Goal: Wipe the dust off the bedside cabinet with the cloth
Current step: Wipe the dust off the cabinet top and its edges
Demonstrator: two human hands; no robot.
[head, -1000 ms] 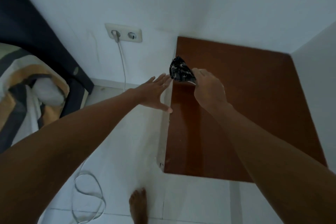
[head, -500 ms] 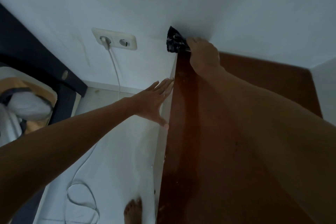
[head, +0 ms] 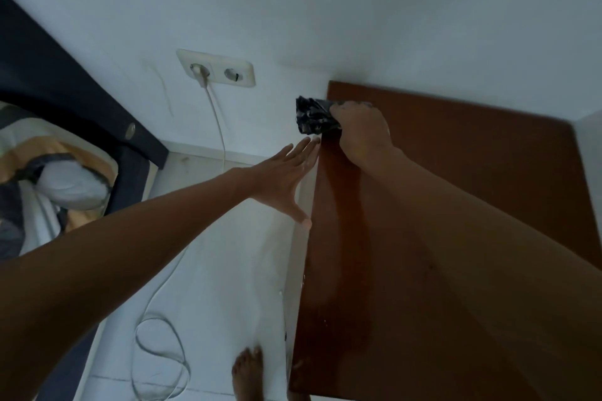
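Observation:
The bedside cabinet [head: 472, 172] has a reddish-brown wooden top and a white side, and stands in the corner of the white walls. My right hand [head: 361, 133] grips a crumpled dark cloth [head: 312, 115] near the top's far left corner; the cloth juts out past the left edge. My left hand [head: 286, 179] is flat with fingers spread, held beside the cabinet's left side just below that edge, its thumb tip at the edge.
A double wall socket [head: 216, 68] holds a white plug whose cable [head: 163, 352] drops and coils on the floor. A dark bed frame [head: 65, 91] with striped bedding [head: 39, 166] fills the left. My bare foot [head: 249, 374] stands by the cabinet's front corner.
My right hand has drawn the cloth back from the far wall toward me along the left edge. My left hand stays at the cabinet's side.

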